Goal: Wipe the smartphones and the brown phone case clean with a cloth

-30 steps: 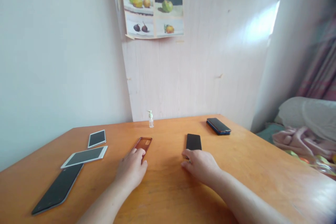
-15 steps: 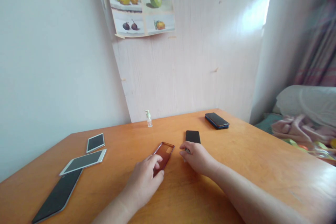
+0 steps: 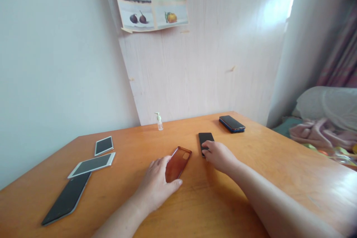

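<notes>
A clear reddish-brown phone case [image 3: 177, 164] lies on the wooden table in the middle. My left hand [image 3: 160, 178] is wrapped about its near end, fingers along the left edge and thumb by the lower right corner. The hand covers the case's near left part. To the right, a black phone [image 3: 205, 138] rests flat, screen side up. My right hand [image 3: 219, 155] reaches over the phone's near end, with bent fingers apart and their tips at its surface. The palm side of that hand is hidden.
Two white-framed devices [image 3: 103, 145] and a larger dark tablet [image 3: 68, 198] lie at the left, partly overlapping. A small pump bottle [image 3: 159, 123] stands near the back edge. Stacked phones [image 3: 232, 123] lie at the back right. Bedding [image 3: 320, 134] is beyond the right edge.
My right hand has moved over the black phone, covering more of its near end. My left hand has spread its thumb and fingers across the case, which has shifted slightly right. The view tilted down.
</notes>
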Tool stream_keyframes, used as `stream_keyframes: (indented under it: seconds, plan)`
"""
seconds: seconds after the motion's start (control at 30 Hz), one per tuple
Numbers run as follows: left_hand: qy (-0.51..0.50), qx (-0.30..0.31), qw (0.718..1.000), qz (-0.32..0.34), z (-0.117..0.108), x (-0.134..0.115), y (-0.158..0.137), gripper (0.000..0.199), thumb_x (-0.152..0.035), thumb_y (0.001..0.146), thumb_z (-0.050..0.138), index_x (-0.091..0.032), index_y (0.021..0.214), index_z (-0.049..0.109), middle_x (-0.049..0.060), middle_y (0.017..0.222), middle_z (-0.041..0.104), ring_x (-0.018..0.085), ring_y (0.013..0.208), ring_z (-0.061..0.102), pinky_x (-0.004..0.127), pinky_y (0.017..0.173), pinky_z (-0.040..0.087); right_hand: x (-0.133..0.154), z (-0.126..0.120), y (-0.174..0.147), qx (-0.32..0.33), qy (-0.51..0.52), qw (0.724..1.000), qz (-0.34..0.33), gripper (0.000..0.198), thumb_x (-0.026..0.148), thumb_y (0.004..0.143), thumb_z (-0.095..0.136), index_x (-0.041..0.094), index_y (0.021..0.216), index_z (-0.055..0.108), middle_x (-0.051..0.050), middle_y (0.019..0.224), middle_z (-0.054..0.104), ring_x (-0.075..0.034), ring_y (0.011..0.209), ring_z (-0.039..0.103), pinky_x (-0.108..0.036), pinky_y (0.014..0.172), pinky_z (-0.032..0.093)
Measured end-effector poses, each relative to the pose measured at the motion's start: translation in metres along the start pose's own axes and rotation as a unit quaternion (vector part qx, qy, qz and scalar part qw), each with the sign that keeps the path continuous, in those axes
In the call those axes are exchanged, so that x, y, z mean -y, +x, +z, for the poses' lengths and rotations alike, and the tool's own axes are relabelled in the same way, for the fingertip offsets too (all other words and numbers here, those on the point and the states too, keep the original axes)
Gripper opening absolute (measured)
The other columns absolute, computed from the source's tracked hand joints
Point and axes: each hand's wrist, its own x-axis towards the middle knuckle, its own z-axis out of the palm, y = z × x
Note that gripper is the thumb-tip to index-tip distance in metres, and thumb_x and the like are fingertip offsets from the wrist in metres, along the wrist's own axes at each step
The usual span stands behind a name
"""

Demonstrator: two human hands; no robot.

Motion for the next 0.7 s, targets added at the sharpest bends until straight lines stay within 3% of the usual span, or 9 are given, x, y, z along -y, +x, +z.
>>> stream_keyframes:
  seconds: [0.17, 0.43, 0.7]
  plan:
    - [-0.051, 0.015, 0.998, 0.033, 0.005, -0.006, -0.005, 0.076, -0.040, 0.068, 0.072, -0.022, 0.136, 0.043, 0.011, 0.135, 0.055, 0.028, 0.126, 0.050, 0.040, 0.107, 0.039, 0.008, 0.003, -0.001, -0.045, 0.096, 0.993, -0.050, 0.020, 0.026, 0.085, 0.050, 0.020, 0.085, 0.069, -0.003, 0.084, 0.070, -0.017, 0.079, 0.062, -0.024, 0.069, 0.042]
    - [-0.060, 0.019, 0.998, 0.026, 0.004, -0.003, -0.003, 0.093, -0.058, 0.068, 0.071, -0.020, 0.144, 0.034, 0.016, 0.143, 0.047, 0.033, 0.132, 0.045, 0.045, 0.109, 0.038, 0.023, 0.017, -0.011, -0.043, 0.123, 0.988, -0.088, 0.015, 0.021, 0.078, 0.059, 0.019, 0.089, 0.070, -0.003, 0.088, 0.067, -0.017, 0.084, 0.059, -0.025, 0.075, 0.042]
    - [-0.176, -0.044, 0.983, -0.023, 0.021, 0.014, 0.007, 0.078, -0.064, 0.083, 0.052, -0.012, 0.140, 0.038, 0.019, 0.131, 0.055, 0.027, 0.117, 0.056, 0.042, 0.102, 0.043, 0.021, 0.025, -0.008, -0.076, 0.103, 0.989, -0.074, 0.013, 0.024, 0.082, 0.056, 0.019, 0.085, 0.068, -0.002, 0.083, 0.066, -0.015, 0.077, 0.058, -0.024, 0.070, 0.040]
